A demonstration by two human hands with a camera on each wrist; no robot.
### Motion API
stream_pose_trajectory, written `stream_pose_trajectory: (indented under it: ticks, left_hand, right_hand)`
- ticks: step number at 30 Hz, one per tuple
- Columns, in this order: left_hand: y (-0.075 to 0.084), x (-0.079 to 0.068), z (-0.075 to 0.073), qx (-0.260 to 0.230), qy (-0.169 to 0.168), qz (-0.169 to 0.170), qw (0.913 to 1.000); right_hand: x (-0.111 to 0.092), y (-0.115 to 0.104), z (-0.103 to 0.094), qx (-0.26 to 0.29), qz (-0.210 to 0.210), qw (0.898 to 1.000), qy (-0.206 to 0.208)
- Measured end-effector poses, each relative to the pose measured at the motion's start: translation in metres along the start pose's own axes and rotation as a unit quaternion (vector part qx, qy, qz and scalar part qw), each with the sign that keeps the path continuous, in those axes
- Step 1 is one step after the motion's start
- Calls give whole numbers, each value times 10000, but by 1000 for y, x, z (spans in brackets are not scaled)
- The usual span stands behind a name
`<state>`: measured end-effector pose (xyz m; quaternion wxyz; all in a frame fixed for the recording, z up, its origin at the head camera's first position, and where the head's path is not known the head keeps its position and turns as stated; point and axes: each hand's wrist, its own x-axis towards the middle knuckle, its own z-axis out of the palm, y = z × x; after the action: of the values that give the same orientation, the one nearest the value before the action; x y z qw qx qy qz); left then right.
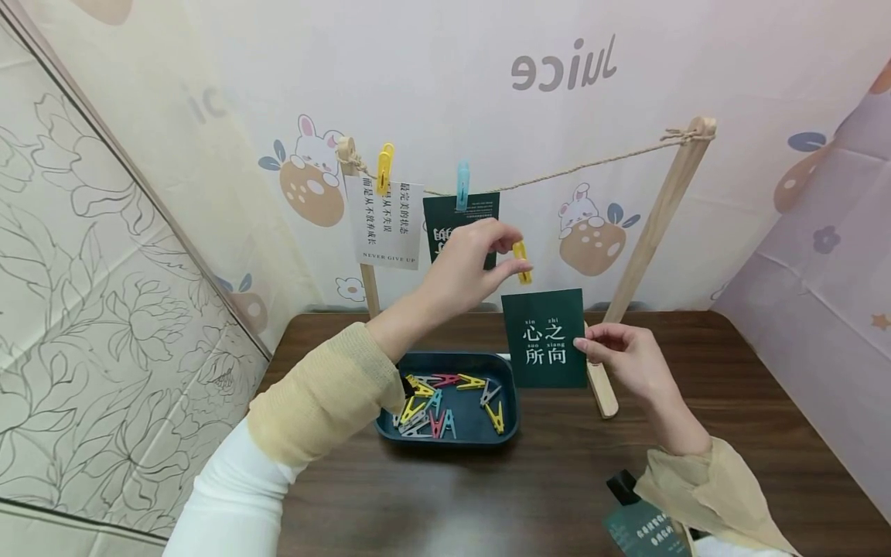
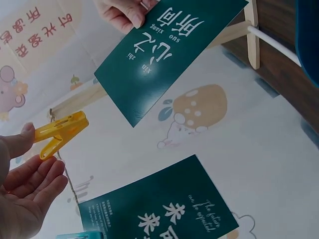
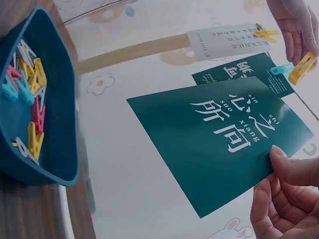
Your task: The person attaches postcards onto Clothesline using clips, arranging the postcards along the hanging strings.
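Between thumb and fingers, my left hand [image 1: 476, 259] pinches a yellow clothespin [image 1: 522, 262] by its handle ends, just below the twine [image 1: 592, 164]. My right hand [image 1: 629, 357] pinches the right edge of a dark green card [image 1: 544, 338] with white characters, held upright below the clothespin and apart from it. On the twine, a yellow clothespin [image 1: 385, 169] clips a white card [image 1: 385, 224], and a light blue clothespin [image 1: 462, 186] clips another green card [image 1: 445, 216], partly hidden by my left hand in the head view.
A dark blue tray [image 1: 452, 444] with several coloured clothespins sits on the brown table [image 1: 445, 503]. Wooden posts [image 1: 657, 220] hold the twine at both ends. Near the front right, a green card [image 1: 643, 530] lies partly under my right sleeve. A printed curtain stands behind.
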<state>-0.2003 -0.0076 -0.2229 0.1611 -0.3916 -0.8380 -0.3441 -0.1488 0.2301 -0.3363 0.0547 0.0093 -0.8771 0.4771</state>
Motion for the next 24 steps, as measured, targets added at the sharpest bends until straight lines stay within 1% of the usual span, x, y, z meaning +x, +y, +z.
stream_pose_trajectory:
  ticks: [5, 11, 14, 20, 24]
  left_hand:
    - [1, 11, -4, 120, 155, 80, 9998]
    - [3, 23, -9, 221, 229, 71, 9995]
    - [4, 28, -11, 264, 204, 40, 9994]
    - [8, 38, -15, 396, 41, -218, 9990]
    - [9, 43, -17, 462, 40, -222, 9987]
  right_hand:
    - [7, -6, -4, 131, 4, 9999, 74]
    - [15, -17, -9, 19, 27, 9998, 215]
    - [20, -20, -12, 40, 7, 9997, 226]
    - [29, -29, -17, 122, 65, 9997, 187]
    - [35, -33, -20, 195, 29, 9996, 210]
